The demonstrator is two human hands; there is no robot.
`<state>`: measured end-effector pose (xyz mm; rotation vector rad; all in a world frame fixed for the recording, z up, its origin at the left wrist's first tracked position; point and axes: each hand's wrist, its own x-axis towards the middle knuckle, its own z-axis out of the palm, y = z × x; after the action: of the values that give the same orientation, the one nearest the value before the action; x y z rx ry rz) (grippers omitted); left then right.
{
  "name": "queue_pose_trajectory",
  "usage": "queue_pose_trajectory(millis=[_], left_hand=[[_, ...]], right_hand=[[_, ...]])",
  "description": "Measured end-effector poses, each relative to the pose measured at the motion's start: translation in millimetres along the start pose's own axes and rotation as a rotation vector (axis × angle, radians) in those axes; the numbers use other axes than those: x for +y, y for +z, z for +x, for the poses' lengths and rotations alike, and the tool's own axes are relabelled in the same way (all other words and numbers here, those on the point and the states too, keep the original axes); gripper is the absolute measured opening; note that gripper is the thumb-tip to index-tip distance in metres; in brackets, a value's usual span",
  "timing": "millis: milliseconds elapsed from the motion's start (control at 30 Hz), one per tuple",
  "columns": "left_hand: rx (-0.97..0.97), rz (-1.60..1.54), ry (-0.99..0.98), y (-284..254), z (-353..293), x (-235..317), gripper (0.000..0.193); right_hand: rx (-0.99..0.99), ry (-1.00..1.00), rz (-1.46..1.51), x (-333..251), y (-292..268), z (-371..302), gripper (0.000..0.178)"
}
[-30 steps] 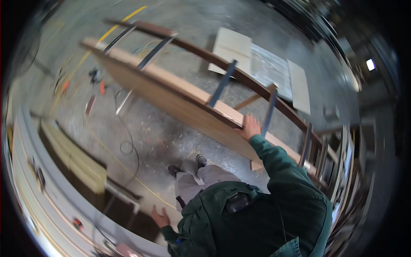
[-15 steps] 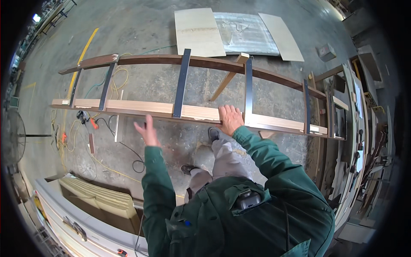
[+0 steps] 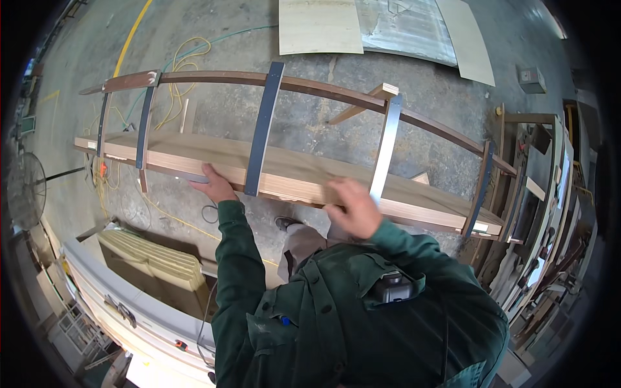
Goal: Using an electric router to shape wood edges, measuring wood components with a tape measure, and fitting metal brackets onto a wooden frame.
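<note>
Long board [image 3: 304, 178]: pale wood, matt, smooth face with fine grain, raw edge. Rack rail [image 3: 213, 77]: dark brown wood, slight sheen. Cross straps [image 3: 262, 129]: flat metal, dull blue-grey; one strap [image 3: 386, 145] brushed and brighter. Floor [image 3: 226, 39]: bare concrete, rough, stained. Sleeves [image 3: 239, 258]: green woven cloth, matt. Floor sheet [image 3: 318, 26]: pale, matt plywood.

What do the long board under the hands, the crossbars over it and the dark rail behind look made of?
Long board: pale wood, likely veneered panel, with visible grain, matte and unfinished-looking; left hand at its near edge, right hand on it.
Crossbars: probably metal, flat straps, dark blue to grey with a dull sheen.
Dark rail: seemingly stained wood or rusty steel; cannot tell which.
</note>
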<state>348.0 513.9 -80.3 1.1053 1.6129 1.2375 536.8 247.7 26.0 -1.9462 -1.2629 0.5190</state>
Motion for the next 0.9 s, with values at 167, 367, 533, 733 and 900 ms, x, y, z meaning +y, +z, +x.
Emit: queue_pose_trajectory(millis=[167, 367, 533, 733, 900], left_hand=[[-0.045, 0.014, -0.017, -7, -6, 5, 0.091], [-0.053, 0.037, -0.043, -1, -8, 10, 0.101], [-0.048, 0.047, -0.053, -4, -10, 18, 0.099], [-0.071, 0.005, -0.073, 0, -14, 23, 0.096], [-0.069, -0.002, -0.092, 2, -17, 29, 0.098]], right_hand=[[0.283, 0.562, 0.563, 116, -63, -7, 0.007], [0.141, 0.362, 0.164, 303, 31, 40, 0.060], [0.229, 0.738, 0.453, 308, 91, 134, 0.052], [0.406, 0.592, 0.042, 346, 94, 127, 0.046], [0.406, 0.517, 0.205, 345, 87, 123, 0.047]])
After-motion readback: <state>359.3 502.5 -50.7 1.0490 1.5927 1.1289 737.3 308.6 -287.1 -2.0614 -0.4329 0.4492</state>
